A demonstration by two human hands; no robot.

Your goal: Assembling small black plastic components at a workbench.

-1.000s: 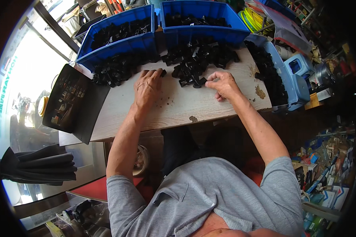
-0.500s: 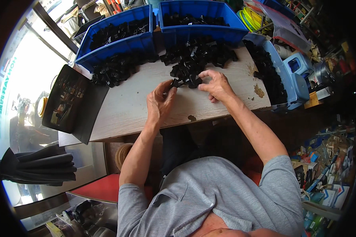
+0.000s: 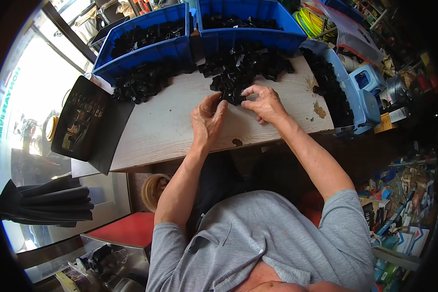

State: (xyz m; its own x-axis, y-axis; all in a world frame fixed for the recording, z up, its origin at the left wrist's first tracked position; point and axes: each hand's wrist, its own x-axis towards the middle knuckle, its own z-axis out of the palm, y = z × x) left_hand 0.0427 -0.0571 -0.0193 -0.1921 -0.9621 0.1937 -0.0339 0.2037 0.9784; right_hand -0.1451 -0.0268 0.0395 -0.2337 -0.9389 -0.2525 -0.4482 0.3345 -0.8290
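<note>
My left hand (image 3: 207, 120) and my right hand (image 3: 267, 105) face each other over a pale tabletop. Between their fingertips is a small black plastic part (image 3: 234, 99), at the near end of a heap. The right thumb and forefinger pinch its right side. On its left, my left thumb and fingertips close in against the black plastic; whether that is one part or two pressed together, I cannot tell. Just beyond, the heap of like black plastic parts (image 3: 238, 73) spreads back toward the bins. A second heap of black parts (image 3: 138, 85) lies farther left.
Two blue bins (image 3: 146, 57) (image 3: 250, 36) filled with black parts stand along the back. A light blue bin (image 3: 348, 82) holds more at the right. A tablet in a dark folding cover (image 3: 85, 119) leans at the left. The wooden tabletop (image 3: 165, 131) has chipped patches.
My left hand has moved right, bringing its fingertips closer to those of my right hand. The right hand has shifted only slightly to the left and stays pinched on black plastic.
</note>
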